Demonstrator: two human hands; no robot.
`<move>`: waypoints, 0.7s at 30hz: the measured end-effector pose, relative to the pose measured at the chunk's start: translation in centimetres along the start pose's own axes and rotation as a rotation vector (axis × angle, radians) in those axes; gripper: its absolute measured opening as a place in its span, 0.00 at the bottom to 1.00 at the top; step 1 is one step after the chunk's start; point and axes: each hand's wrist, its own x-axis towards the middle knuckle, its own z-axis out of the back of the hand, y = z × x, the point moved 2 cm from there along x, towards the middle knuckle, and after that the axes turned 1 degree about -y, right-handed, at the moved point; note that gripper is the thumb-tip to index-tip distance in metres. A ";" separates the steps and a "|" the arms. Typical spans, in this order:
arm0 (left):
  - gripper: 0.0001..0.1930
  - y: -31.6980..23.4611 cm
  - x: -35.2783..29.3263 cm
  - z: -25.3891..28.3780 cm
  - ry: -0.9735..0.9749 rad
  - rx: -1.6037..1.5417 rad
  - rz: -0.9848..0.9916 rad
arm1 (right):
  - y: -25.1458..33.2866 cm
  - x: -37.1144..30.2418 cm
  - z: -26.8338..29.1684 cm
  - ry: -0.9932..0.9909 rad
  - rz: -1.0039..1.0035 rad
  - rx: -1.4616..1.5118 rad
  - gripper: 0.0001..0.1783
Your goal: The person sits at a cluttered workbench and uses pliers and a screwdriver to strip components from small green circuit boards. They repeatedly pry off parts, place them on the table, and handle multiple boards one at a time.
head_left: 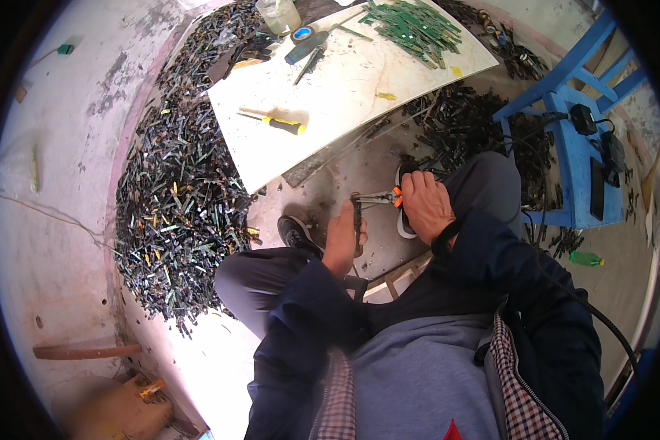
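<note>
My right hand (427,205) is closed around the handles of a pair of pliers (378,198), metal-jawed with orange on the grips. In my left hand (339,238) a narrow dark strip (357,220) is held upright between thumb and fingers. The plier jaws point left and meet the top end of this strip; whether they are clamped on it is too small to tell. Both hands are low over the floor, between my knees, just below the near edge of a white board (330,125).
On the board lie a yellow-and-black screwdriver (282,125), a blue tape roll (302,34), a cup of cloudy liquid (279,16) and a pile of green strips (414,33). A large heap of dark strips (176,213) covers the left floor. A blue chair (565,154) with cables stands right.
</note>
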 end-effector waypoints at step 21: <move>0.29 -0.1 -0.2 0.1 0.029 0.011 -0.030 | -0.7 0.9 0.7 -0.018 0.118 -0.165 0.12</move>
